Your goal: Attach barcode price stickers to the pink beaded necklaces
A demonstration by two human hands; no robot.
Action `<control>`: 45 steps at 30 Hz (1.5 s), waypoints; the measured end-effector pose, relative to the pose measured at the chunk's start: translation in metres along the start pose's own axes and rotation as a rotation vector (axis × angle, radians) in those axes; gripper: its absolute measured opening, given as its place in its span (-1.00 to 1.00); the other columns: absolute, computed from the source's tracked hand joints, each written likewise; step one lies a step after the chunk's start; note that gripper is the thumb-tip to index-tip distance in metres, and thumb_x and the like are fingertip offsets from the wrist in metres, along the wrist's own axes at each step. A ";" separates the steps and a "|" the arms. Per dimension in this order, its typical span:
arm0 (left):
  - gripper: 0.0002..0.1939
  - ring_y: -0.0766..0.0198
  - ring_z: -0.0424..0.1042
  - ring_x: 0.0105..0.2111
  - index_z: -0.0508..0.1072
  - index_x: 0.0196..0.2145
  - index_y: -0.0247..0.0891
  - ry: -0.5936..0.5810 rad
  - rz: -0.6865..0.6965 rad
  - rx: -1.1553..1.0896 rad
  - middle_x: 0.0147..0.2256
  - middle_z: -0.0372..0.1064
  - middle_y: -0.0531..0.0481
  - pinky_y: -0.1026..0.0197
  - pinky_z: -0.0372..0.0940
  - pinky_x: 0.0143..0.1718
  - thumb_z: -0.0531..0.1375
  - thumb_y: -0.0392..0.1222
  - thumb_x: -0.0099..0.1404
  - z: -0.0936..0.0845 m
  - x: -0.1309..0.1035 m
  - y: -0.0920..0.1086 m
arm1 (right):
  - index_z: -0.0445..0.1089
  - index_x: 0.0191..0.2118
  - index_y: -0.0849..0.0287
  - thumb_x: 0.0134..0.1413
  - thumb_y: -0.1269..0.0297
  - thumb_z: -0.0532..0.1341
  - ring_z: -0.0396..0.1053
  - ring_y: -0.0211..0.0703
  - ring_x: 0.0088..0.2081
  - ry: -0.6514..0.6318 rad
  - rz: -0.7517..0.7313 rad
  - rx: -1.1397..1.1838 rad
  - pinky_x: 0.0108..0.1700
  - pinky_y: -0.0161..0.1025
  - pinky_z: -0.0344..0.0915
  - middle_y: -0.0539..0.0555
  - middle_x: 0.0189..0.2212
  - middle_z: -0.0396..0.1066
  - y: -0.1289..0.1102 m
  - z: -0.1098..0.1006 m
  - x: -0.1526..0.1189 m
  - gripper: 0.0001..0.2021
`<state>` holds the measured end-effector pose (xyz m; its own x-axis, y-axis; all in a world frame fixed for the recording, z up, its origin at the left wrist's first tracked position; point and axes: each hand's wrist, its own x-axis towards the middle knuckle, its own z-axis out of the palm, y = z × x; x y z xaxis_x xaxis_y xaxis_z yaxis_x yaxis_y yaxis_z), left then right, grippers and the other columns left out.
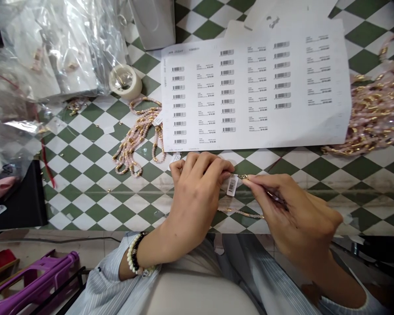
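My left hand [197,192] pinches one end of a beaded necklace's clasp chain near the table's front edge. A small white barcode tag [231,185] hangs from the chain just right of those fingertips. My right hand [292,210] holds the gold clasp [243,176] between thumb and forefinger. The pink and gold bead strand [241,213] hangs in a curve between both hands. Above them lies a white sheet of barcode and price labels [213,96]. Left of the sheet is a bundle of pink and gold necklaces [134,135] with white tags.
A large pile of similar necklaces [377,105] lies at the right. At the upper left are a tape roll [125,82] and clear plastic bags [68,48]. A grey container [153,24] stands at the top. Loose beads dot the green and white checked table [82,175].
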<state>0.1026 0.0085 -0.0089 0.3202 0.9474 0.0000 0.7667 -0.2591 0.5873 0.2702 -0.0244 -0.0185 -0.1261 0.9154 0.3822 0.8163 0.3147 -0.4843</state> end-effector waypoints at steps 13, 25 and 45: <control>-0.86 0.18 0.27 -0.18 0.40 -0.24 -0.21 -0.040 0.058 0.037 -0.25 0.44 0.04 0.02 0.00 -0.12 0.11 -0.32 0.52 0.003 0.001 0.001 | 0.38 -0.13 0.10 0.20 0.53 0.32 0.52 -0.29 -0.43 -0.030 -0.005 0.022 -0.27 -0.32 0.48 -0.05 -0.37 0.57 -0.001 0.000 0.000 -0.78; -0.83 0.18 0.22 -0.19 0.40 -0.26 -0.17 -0.133 -0.044 -0.095 -0.25 0.42 0.07 0.01 -0.03 -0.15 0.10 -0.33 0.52 -0.002 0.004 0.003 | 0.41 -0.15 0.16 0.15 0.56 0.36 0.49 -0.36 -0.43 0.008 0.016 0.041 -0.27 -0.39 0.46 -0.04 -0.37 0.57 -0.005 0.002 -0.006 -0.78; -0.84 0.18 0.24 -0.17 0.39 -0.23 -0.14 -0.216 -0.004 -0.232 -0.23 0.41 0.08 0.05 -0.03 -0.12 0.08 -0.28 0.54 -0.013 0.002 -0.004 | 0.50 -0.27 0.08 0.12 0.47 0.39 0.49 -0.41 -0.41 -0.031 0.501 0.557 -0.36 -0.47 0.42 -0.13 -0.41 0.53 -0.011 -0.001 -0.014 -0.86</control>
<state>0.0930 0.0136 -0.0003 0.4476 0.8798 -0.1598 0.6284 -0.1824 0.7562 0.2632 -0.0406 -0.0178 0.1630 0.9866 -0.0072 0.3753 -0.0687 -0.9243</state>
